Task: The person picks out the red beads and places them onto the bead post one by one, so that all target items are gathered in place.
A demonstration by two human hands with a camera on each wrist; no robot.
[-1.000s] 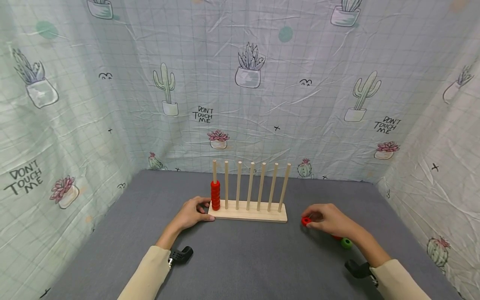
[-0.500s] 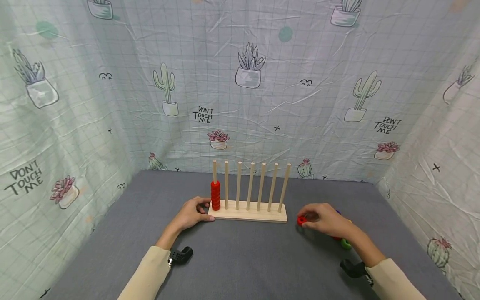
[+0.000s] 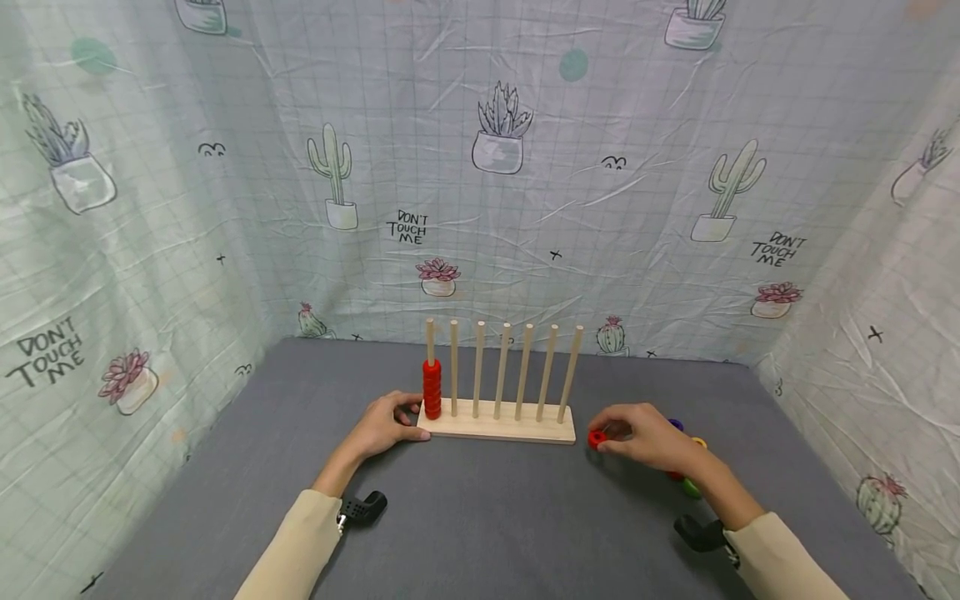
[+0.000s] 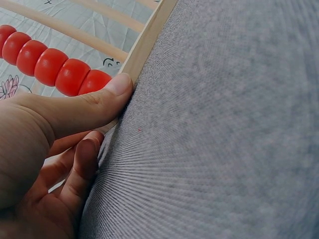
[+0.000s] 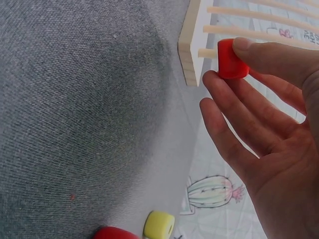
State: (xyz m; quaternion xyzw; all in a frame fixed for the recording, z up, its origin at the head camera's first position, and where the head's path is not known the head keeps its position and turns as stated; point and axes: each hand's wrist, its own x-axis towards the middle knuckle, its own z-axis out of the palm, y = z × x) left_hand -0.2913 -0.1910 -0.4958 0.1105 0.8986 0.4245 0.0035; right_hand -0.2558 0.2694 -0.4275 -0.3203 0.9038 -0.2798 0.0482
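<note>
A wooden peg stand (image 3: 497,423) with a row of upright pegs rests on the grey surface. Its leftmost peg carries a stack of red beads (image 3: 432,390); the other pegs are bare. My left hand (image 3: 384,423) grips the stand's left end, the thumb along the front edge and the fingers behind, partly hidden. Just right of the stand, my right hand (image 3: 648,437) pinches one red bead (image 3: 596,439) between thumb and fingers. In the right wrist view that bead (image 5: 231,59) is apart from the pegs, with the lower fingers spread loosely.
Loose beads lie behind and beneath the right wrist: a purple one (image 3: 677,424), a yellow one (image 3: 701,442), a green one (image 3: 692,488) and a partly hidden red one (image 3: 675,475). A printed cloth (image 3: 555,208) hangs around the grey surface.
My right hand has moved a little left toward the stand with the red bead, uncovering the purple and yellow beads. The left hand keeps its grip on the stand.
</note>
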